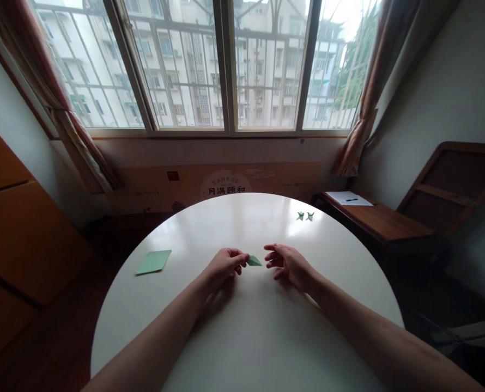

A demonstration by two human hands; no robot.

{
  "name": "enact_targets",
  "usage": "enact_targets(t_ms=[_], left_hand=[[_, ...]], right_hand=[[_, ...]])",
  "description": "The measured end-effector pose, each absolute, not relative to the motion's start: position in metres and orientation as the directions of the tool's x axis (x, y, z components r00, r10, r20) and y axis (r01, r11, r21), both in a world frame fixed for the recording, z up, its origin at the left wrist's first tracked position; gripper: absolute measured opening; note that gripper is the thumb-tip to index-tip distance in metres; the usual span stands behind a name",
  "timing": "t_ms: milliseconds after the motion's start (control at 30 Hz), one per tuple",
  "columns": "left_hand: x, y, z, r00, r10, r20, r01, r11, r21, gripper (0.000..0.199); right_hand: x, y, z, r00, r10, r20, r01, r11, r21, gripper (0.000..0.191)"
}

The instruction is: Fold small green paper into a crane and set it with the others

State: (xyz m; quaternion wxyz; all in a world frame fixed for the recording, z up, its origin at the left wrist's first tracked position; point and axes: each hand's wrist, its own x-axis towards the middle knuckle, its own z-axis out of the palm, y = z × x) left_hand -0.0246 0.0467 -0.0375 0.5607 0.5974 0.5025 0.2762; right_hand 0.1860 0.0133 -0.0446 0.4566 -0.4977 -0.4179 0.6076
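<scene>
Between the thumb and fingers of my left hand (228, 263) is a small folded piece of green paper (254, 261), pointed at its right end. The fingertips cover its left end. My right hand (287, 262) is just to the right of that point, apart from the paper, with its fingers spread and nothing in them. Both hands are over the middle of the white round table (242, 348). On the left of the table lies a stack of square green paper (153, 262). Two small folded green paper figures (305, 216) stand side by side at the far right.
Beyond the table's right edge is a brown wooden side table (385, 220) with white paper (349, 198) and a dark pen (351, 200) on it. A printed cardboard panel (152, 190) stands under the window. A wooden cabinet (25, 239) is at the left.
</scene>
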Motion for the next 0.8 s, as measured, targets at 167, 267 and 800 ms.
enact_targets(t_ms=[167, 267, 800], left_hand=[[-0.025, 0.058, -0.031, 0.409, 0.820, -0.401, 0.464, 0.192, 0.865, 0.022], [-0.024, 0.065, -0.027, 0.438, 0.764, -0.475, 0.529, 0.208, 0.822, 0.025], [-0.034, 0.043, -0.019, 0.488, 0.847, -0.211, 0.186, 0.136, 0.973, 0.043]], right_hand=[[0.181, 0.018, -0.044, -0.185, 0.940, -0.288, -0.003, -0.293, -0.956, 0.018], [0.180, 0.023, -0.041, -0.230, 0.914, -0.333, 0.083, -0.323, -0.943, 0.018], [0.183, 0.021, -0.041, -0.241, 0.953, -0.182, -0.107, -0.212, -0.971, 0.038]])
